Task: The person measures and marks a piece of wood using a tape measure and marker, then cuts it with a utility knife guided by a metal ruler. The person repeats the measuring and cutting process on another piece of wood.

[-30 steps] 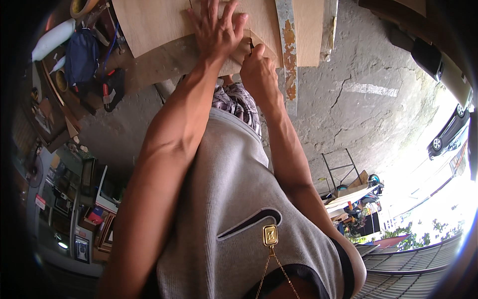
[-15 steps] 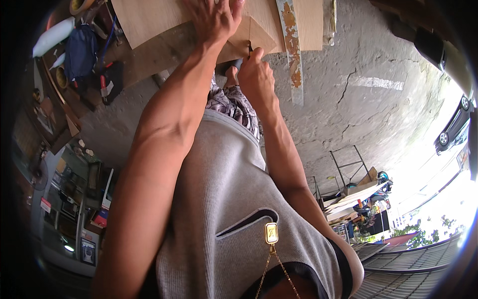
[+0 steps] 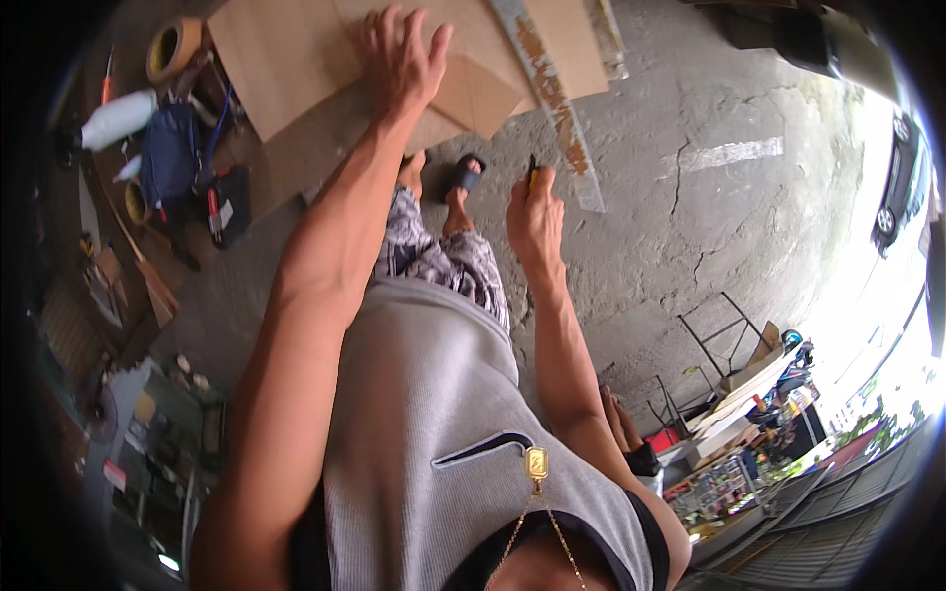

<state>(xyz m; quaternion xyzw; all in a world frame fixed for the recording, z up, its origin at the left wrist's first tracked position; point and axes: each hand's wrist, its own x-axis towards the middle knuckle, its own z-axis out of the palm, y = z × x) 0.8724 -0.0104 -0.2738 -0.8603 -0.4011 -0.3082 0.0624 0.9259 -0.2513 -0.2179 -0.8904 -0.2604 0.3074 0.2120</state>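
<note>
My left hand (image 3: 402,61) lies with spread fingers on a pale plywood sheet (image 3: 281,69). Just right of its thumb is a small angled plywood piece (image 3: 478,98). A long rust-flaked metal straightedge (image 3: 545,84) crosses the sheet and juts past its near edge. My right hand (image 3: 537,222) is closed on a small knife (image 3: 534,175) with yellow on its handle and a dark tip pointing up; it is off the wood, over the concrete floor beside the straightedge's end.
A tape roll (image 3: 173,49), white bottle (image 3: 116,119) and blue bag (image 3: 168,158) crowd the bench at left. Another person's legs (image 3: 623,428) show behind my right arm, near a metal frame (image 3: 719,335) and stacked boards. A car (image 3: 892,187) stands at far right.
My right hand with the knife has pulled back from the wood to the right, exposing more of my feet. My left hand stays on the sheet; the view has shifted slightly.
</note>
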